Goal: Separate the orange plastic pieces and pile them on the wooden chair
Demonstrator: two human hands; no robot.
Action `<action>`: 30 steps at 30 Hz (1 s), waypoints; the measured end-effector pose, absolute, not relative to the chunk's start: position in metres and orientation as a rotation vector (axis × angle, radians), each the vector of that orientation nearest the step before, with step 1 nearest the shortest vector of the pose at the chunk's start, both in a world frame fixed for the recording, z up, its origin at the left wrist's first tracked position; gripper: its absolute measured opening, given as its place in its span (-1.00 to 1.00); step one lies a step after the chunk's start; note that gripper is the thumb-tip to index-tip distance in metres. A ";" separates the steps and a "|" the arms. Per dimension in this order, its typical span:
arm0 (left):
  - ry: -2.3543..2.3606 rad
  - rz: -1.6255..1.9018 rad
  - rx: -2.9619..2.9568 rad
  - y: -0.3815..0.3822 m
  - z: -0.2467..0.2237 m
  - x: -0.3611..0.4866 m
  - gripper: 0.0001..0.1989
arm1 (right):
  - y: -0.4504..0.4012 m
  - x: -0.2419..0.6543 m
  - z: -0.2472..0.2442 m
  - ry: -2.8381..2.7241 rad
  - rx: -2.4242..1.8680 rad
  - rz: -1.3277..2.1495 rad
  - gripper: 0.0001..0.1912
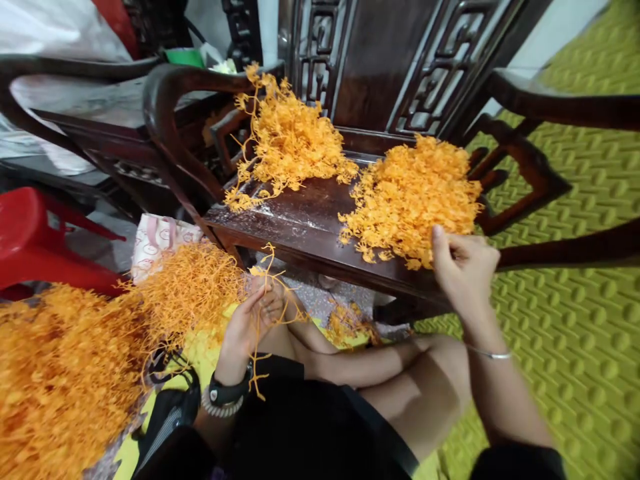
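Observation:
My left hand (260, 310), low in front of my lap, pinches a thin, branching orange sprig (270, 270), whose bare stems stick out above and below the fingers. At the front right edge of a bushy heap of orange sprigs (417, 197) is my right hand (465, 267), its fingers curled in and the thumb against the heap. What those fingers hold, if anything, is hidden. A second heap of orange sprigs (295, 137) lies further left on the dark wooden chair seat (300, 217).
Stringy orange stems (193, 287) pile up by a patterned white bag (157, 240) on my left, beside a larger orange mass (55, 380). A red stool (30, 233) stands at far left. Yellow textured matting (565, 373) covers the right. Loose orange bits (350, 323) lie under the chair.

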State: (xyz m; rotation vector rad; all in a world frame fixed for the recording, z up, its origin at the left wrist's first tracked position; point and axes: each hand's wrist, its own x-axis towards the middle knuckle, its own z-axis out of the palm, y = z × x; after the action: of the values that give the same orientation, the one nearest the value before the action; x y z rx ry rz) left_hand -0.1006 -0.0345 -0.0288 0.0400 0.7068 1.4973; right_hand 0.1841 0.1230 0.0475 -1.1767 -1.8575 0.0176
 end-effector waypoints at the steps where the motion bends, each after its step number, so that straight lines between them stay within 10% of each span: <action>1: 0.724 1.525 0.068 -0.033 -0.029 -0.104 -0.79 | 0.138 0.188 0.054 -1.875 -1.209 -0.045 -0.46; 11: 1.444 1.866 0.612 -0.049 -0.037 -0.162 -0.76 | 0.250 0.202 0.054 -2.133 -1.932 -0.731 -0.98; 17: 2.231 1.519 0.775 -0.046 -0.072 -0.258 -0.79 | 0.256 0.206 0.019 -2.018 -1.708 -0.754 -0.43; 30: 2.671 0.980 0.885 -0.046 -0.186 -0.307 -0.64 | 0.257 0.204 0.017 -1.827 -1.532 -0.616 -0.80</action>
State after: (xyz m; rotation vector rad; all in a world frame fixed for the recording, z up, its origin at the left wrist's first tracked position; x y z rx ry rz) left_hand -0.3072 -0.0459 -0.1859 0.8851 2.6712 0.9798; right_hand 0.2041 0.2573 0.0166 -1.5317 -1.8266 -0.6157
